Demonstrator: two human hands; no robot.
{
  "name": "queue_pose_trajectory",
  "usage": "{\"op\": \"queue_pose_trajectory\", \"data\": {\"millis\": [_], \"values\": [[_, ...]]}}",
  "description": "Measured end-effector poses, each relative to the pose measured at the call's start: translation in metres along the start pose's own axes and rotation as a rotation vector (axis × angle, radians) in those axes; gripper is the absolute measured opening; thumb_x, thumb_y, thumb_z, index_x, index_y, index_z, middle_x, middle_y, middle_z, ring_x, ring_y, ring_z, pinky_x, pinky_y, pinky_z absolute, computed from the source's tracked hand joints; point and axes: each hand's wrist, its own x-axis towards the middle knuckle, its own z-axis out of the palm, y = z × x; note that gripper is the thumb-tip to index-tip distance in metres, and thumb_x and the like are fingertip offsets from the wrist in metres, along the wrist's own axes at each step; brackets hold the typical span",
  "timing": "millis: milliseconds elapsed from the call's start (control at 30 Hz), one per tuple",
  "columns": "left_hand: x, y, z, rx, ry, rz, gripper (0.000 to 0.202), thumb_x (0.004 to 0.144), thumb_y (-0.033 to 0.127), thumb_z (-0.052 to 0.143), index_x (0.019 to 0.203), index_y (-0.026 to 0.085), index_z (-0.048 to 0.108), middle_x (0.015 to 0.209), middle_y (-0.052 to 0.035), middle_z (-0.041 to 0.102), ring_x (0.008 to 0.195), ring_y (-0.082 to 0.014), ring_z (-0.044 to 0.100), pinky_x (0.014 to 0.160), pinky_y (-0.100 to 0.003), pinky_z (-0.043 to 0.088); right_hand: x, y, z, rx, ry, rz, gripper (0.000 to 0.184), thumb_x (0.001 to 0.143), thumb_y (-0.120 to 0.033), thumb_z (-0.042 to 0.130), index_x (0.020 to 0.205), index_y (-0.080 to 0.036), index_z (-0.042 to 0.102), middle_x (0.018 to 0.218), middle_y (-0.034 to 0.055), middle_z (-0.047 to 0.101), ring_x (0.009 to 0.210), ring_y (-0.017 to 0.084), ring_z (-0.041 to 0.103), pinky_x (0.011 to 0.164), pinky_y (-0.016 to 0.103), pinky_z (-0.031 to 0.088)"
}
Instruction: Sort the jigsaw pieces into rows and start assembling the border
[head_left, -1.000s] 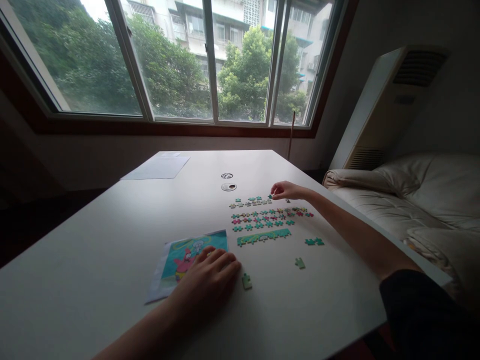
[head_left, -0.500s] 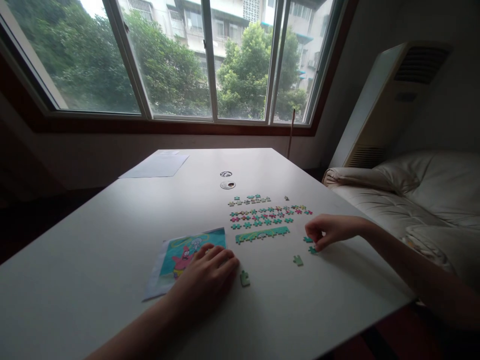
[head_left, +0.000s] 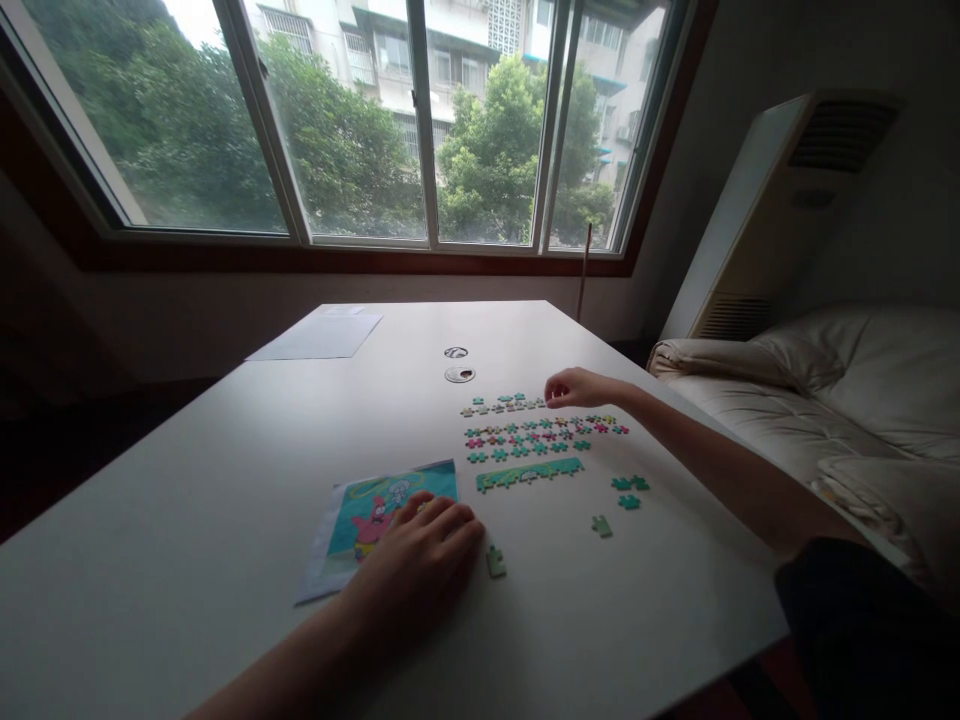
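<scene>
My left hand lies on the right part of a cartoon picture sheet, fingers stretched forward and resting flat. Just right of its fingertips is a green puzzle piece. My right hand is at the right end of the farthest rows of puzzle pieces, its fingers curled together; whatever is between them is hidden. Nearer me run rows of colourful pieces and a joined puzzle strip. A small teal group of pieces and a pale green piece lie to the right.
The white table carries a paper sheet at its far left and two round discs behind the pieces. A padded sofa stands along the right side, with a tall air conditioner behind it. Windows line the far wall.
My right hand has moved away from the teal pieces, far and left to the back rows. Three teal pieces now show where it was. My left hand stays on the picture.
</scene>
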Motion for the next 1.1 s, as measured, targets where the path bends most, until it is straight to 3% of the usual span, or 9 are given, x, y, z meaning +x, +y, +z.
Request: {"op": "queue_pose_trajectory", "data": {"millis": [233,567,767,1100], "values": [[-0.002,0.000,-0.001,0.002,0.017,0.003,0.021,0.086,0.014,0.039,0.094,0.020,0.058,0.089,-0.0041,0.060,0.082,-0.0204,0.054,0.080,-0.040,0.034,0.067,0.017,0.022,0.026,0.056,0.053,0.028,0.068,-0.035,0.065,0.090,-0.017,0.065,0.085,0.0045,0.064,0.072,0.013,0.056,0.061,0.021,0.040],[-0.001,0.000,-0.001,0.011,0.027,0.008,0.021,0.086,0.016,0.039,0.094,0.020,0.058,0.088,-0.0039,0.060,0.082,-0.0200,0.054,0.080,-0.039,0.035,0.087,0.027,0.021,0.185,-0.081,0.108,0.031,0.059,-0.031,0.071,0.082,-0.013,0.061,0.068,0.0012,0.060,0.056,0.009,0.050,0.051,0.021,0.038],[-0.002,0.000,-0.002,0.005,0.028,0.016,0.021,0.087,0.015,0.038,0.094,0.020,0.058,0.088,-0.0046,0.060,0.082,-0.0198,0.054,0.079,-0.038,0.035,0.049,0.020,0.010,0.284,-0.092,0.027,0.036,0.060,-0.038,0.069,0.083,-0.012,0.057,0.075,0.0018,0.059,0.065,0.009,0.050,0.059,0.022,0.039],[-0.001,-0.001,0.000,-0.018,-0.017,-0.016,0.021,0.087,0.015,0.039,0.094,0.019,0.058,0.089,-0.0052,0.059,0.084,-0.0205,0.052,0.081,-0.038,0.035,-0.059,0.011,0.010,0.426,-0.461,0.013,0.037,0.061,-0.043,0.068,0.077,-0.012,0.056,0.069,-0.0020,0.054,0.063,0.008,0.047,0.059,0.021,0.037]]}}
